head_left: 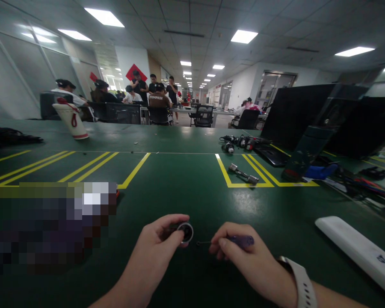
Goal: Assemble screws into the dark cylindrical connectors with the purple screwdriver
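My left hand is closed around a small round metal part with a silver rim and dark centre, held just above the green table. My right hand, with a white watch on its wrist, grips a small screwdriver with a purple handle. Its thin shaft points left, and the tip is a short gap from the round part.
A metal tool lies in a yellow-lined box ahead. A white flat bar lies at the right, dark monitors and cables at back right, a white bottle at back left. Several people stand and sit beyond the table.
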{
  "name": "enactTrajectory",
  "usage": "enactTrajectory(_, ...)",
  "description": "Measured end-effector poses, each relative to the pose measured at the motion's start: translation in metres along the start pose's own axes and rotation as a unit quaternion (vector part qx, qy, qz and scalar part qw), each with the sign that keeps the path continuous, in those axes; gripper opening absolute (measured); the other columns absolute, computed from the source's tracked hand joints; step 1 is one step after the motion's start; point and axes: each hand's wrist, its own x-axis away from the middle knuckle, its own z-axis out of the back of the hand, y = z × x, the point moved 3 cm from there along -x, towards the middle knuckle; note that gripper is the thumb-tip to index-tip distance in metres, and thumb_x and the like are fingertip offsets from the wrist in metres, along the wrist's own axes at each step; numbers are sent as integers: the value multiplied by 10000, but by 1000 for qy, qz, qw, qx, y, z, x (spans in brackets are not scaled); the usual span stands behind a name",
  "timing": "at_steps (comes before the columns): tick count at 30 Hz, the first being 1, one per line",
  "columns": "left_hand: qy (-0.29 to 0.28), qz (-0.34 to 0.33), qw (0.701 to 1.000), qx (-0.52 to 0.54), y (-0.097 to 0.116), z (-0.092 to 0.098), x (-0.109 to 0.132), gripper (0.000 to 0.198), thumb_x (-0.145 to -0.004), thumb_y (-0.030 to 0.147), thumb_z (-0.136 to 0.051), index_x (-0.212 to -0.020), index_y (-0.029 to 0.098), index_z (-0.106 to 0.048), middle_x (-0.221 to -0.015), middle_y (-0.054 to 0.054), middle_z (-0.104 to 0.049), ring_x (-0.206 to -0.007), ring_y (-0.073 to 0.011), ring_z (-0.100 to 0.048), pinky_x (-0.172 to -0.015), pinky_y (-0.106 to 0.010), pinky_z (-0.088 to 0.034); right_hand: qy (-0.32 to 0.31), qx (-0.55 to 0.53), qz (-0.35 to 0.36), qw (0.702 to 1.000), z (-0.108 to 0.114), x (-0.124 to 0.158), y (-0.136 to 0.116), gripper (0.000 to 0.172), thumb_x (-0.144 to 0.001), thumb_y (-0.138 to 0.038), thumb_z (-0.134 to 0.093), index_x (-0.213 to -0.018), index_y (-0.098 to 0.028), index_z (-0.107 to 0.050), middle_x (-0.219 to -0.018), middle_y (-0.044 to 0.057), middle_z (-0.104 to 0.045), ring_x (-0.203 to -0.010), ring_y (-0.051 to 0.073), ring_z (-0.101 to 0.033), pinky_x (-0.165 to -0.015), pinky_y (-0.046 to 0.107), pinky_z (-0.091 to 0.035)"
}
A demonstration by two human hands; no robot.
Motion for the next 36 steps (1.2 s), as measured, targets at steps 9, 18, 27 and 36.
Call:
enactTrajectory(9,-11,21,1000,10,-2,1,0,316,-662,218,-590,-951,150,-700,-860,-59,-742,-789,-222,-665,-769,-344,-487,-15,71,24,997,0,-1,-5,213,-765,-122,-434,-679,-150,-627,-649,29,-638,-603,144,-584,-585,263,-452)
enactTrajectory(18,-7,28,998,51,-4,0,0,352,-619,176,-654,-968,153,-690,-876,-56,-743,-866,-234,-646,-852,-364,-450,-37,-250,-140,957,-7,-11,21,145,-684,-244,-485,-647,-143,-581,-552,44,-650,-461,124,-559,-448,223,-397)
enactTrajectory(27,-18,21,998,61,-7,-3,-1,363,-590,179,-661,-951,169,-698,-856,-40,-752,-861,-224,-647,-812,-330,-457,-10,-219,69,973,3,4,-4,175,-828,-223,-494,-838,-161,-658,-826,91,-710,-732,179,-648,-660,313,-503)
enactTrajectory(36,-19,-13,997,76,-5,-7,2,343,-550,151,-653,-886,182,-715,-809,-15,-758,-807,-196,-674,-747,-270,-489,29,113,337,934,-7,20,-23,327,-718,4,-487,-980,-153,-604,-864,80,-708,-785,159,-659,-731,237,-517)
